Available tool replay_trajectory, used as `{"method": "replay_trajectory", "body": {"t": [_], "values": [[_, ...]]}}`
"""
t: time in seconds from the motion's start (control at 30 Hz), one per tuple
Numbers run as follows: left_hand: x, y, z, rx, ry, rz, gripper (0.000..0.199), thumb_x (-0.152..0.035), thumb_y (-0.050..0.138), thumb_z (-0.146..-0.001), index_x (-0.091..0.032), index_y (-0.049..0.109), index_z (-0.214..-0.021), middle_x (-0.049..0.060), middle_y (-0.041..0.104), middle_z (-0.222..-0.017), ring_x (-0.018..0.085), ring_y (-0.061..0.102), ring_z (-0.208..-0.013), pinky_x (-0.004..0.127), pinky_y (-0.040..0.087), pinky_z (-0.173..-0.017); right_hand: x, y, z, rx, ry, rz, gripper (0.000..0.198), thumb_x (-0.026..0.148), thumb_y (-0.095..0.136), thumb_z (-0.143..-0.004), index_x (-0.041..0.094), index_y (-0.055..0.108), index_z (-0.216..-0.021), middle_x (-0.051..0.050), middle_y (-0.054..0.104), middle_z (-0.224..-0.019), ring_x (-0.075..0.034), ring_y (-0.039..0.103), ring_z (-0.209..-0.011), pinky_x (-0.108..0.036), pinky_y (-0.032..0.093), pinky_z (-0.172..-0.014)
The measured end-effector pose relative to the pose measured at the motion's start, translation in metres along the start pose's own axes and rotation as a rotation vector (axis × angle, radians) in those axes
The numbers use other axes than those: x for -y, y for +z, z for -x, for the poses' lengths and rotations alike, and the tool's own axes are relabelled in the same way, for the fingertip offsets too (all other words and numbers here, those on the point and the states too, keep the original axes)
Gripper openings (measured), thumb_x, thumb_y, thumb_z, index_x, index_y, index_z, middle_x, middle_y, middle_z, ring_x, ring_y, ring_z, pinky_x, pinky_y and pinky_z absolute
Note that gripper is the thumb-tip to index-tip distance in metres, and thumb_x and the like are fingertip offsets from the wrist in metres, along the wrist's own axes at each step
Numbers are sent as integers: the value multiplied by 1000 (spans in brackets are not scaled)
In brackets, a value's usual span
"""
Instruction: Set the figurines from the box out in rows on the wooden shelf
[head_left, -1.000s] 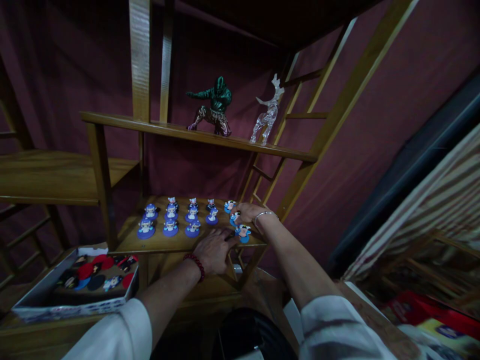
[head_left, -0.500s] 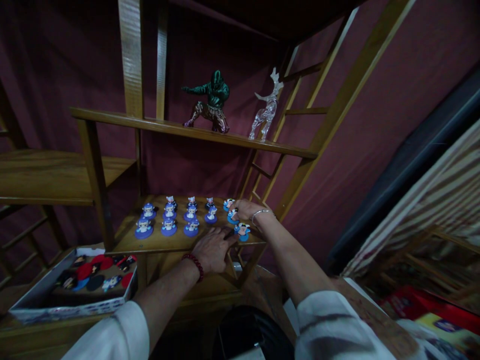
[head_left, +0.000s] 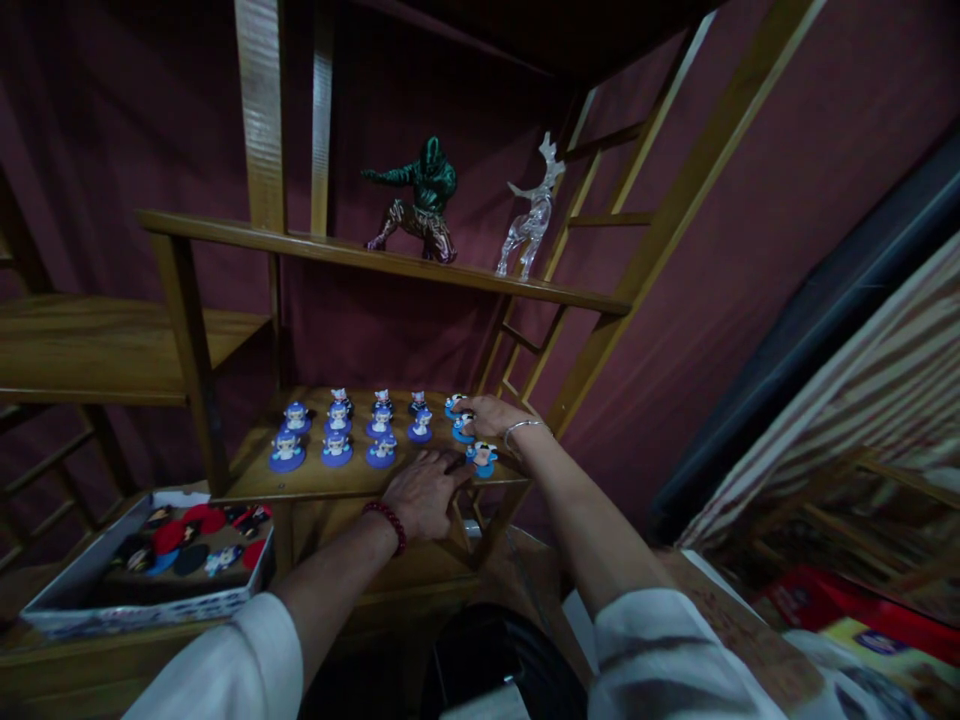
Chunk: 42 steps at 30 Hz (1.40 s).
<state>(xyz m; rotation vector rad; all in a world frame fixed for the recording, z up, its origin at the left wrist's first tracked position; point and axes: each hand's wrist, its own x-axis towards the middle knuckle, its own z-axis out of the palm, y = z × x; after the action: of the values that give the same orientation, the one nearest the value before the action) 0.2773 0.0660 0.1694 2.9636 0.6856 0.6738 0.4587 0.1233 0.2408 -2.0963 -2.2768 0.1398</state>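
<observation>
Small figurines on round bases stand in rows on the lower wooden shelf [head_left: 315, 487]. At the right end of the rows, my right hand [head_left: 491, 415] reaches over, its fingers closed at a blue-based figurine [head_left: 463, 428]. Behind that one is another blue-based figurine [head_left: 454, 404], partly by my fingertips. My left hand [head_left: 424, 492] lies at the shelf's front edge with fingers stretched out, holding nothing visible. Its fingertips come close to the front blue-based figurine [head_left: 482, 460]. Purple-based figurines [head_left: 382, 450] fill the rows to the left, with darker figurines [head_left: 418, 403] behind.
An open box [head_left: 150, 610] with several more figurines and red and dark discs sits at the lower left. On the upper shelf [head_left: 360, 258] stand a green crouching statue [head_left: 427, 195] and a clear deer [head_left: 531, 225]. A slanted ladder-like side frame [head_left: 660, 230] bounds the right.
The view has shifted very slightly. Both hands stay in nearly the same places, and the figurines keep their rows.
</observation>
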Motion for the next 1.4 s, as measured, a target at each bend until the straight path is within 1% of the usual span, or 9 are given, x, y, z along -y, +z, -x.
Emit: {"method": "replay_trajectory", "body": {"t": [0.1,0.17,0.3,0.47,0.6,0.77,0.93,1.1,1.4], "values": [[2,3,-1,-4,-12,10,70,-23,54,-59,-17,34,-125,9,43,-126,25,40,-111,39,31,-94,1,-9,20,-110,-7,-32,38,22,59,-69,24,57,-107,-3,66,-93,-17,60,-85,-22,44,-73],[3,4,-1,-4,-28,19,68,-23,53,-59,-15,35,-124,10,43,-125,25,40,-112,38,31,-95,2,-12,42,-263,-19,-59,31,19,52,-75,24,58,-105,-3,65,-94,-16,60,-86,-23,44,-75],[2,3,0,-20,-17,42,56,-23,51,-63,-14,41,-118,11,45,-124,24,40,-113,38,30,-96,3,2,88,-488,-52,-225,34,19,50,-77,19,52,-110,-7,61,-104,-16,58,-93,-28,45,-84],[0,4,1,-37,-26,46,53,-22,49,-66,-12,42,-118,12,46,-124,23,39,-114,37,29,-98,-3,48,114,-453,17,-473,56,21,60,-70,23,39,-122,-6,58,-112,-18,55,-102,-34,44,-88],[1,7,1,-28,-23,40,57,-21,49,-66,-13,39,-122,11,44,-126,23,38,-116,37,28,-99,-6,77,111,-460,99,-495,60,23,65,-65,22,41,-121,-7,60,-106,-20,56,-99,-38,43,-89],[2,7,1,-22,-20,29,58,-21,49,-65,-13,39,-122,11,44,-127,23,37,-116,37,28,-99,-11,91,94,-574,54,-641,48,28,62,-68,24,47,-114,-4,60,-105,-17,57,-96,-34,44,-86],[1,6,0,-19,0,18,57,-21,50,-65,-15,40,-121,10,44,-125,24,37,-116,39,28,-99,-10,92,82,-603,-16,-722,41,27,61,-69,24,52,-108,-1,62,-100,-14,59,-85,-29,47,-80],[2,5,0,-2,0,26,59,-21,49,-66,-16,38,-124,10,42,-128,24,36,-117,41,28,-99,-7,87,79,-587,-9,-724,27,28,55,-73,22,57,-99,0,64,-90,-13,60,-79,-27,47,-75],[0,2,0,21,0,37,60,-21,50,-65,-17,38,-124,10,40,-129,24,34,-119,39,27,-100,-2,84,84,-582,29,-637,23,27,53,-74,23,57,-97,0,64,-91,-14,59,-82,-28,46,-79]]}}
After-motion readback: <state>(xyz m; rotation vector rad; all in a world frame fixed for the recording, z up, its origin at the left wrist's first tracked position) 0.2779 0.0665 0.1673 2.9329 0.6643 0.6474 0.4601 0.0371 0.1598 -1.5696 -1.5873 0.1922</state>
